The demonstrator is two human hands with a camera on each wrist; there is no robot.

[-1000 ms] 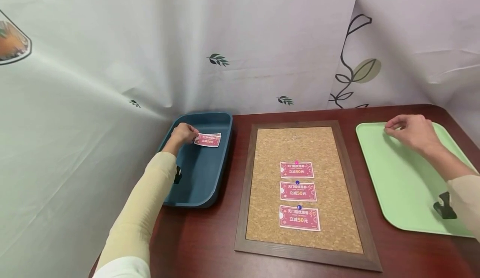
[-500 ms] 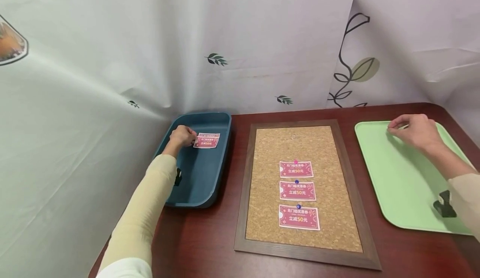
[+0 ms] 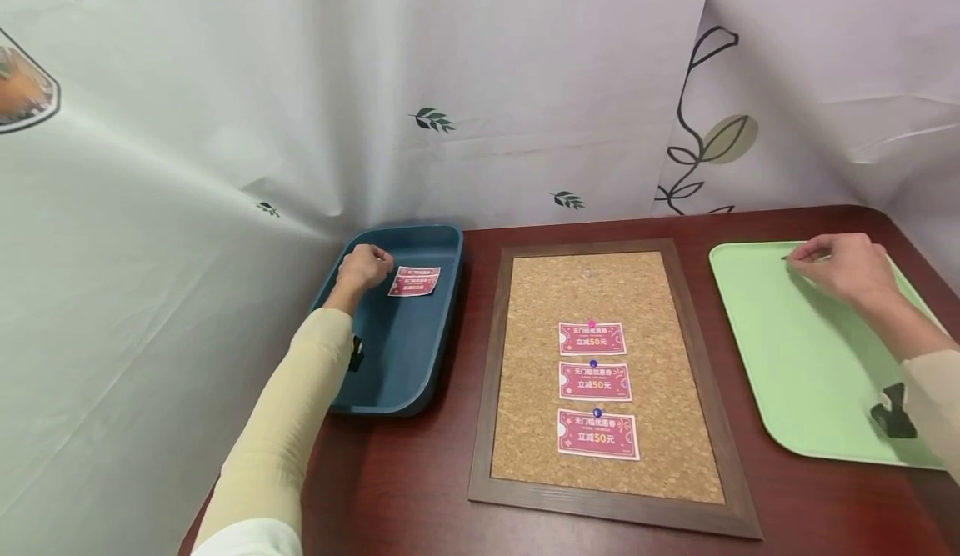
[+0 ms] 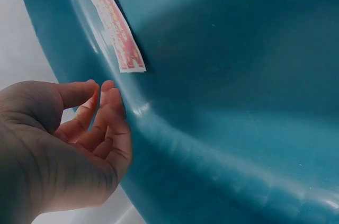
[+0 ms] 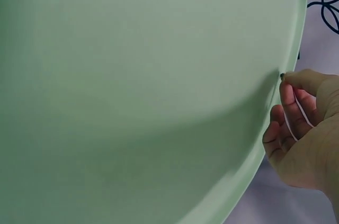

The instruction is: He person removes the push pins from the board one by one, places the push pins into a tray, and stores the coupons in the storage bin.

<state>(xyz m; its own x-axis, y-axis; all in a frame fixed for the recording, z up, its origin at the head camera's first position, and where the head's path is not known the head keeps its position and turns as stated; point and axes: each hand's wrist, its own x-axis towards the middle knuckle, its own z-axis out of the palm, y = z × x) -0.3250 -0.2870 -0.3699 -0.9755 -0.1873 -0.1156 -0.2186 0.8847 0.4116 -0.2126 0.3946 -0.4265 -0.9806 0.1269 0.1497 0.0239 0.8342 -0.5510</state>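
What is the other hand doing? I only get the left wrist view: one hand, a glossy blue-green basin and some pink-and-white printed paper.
Observer: The right hand is pinching a tiny dark thing at its fingertips; it's too small for me to say what it is.

Visitor: Ooh. And what sits between that hand and the left hand?

Observer: The head view shows a rectangular cork board in a brown frame, with three pink-and-white paper coupons pinned to it in a column.
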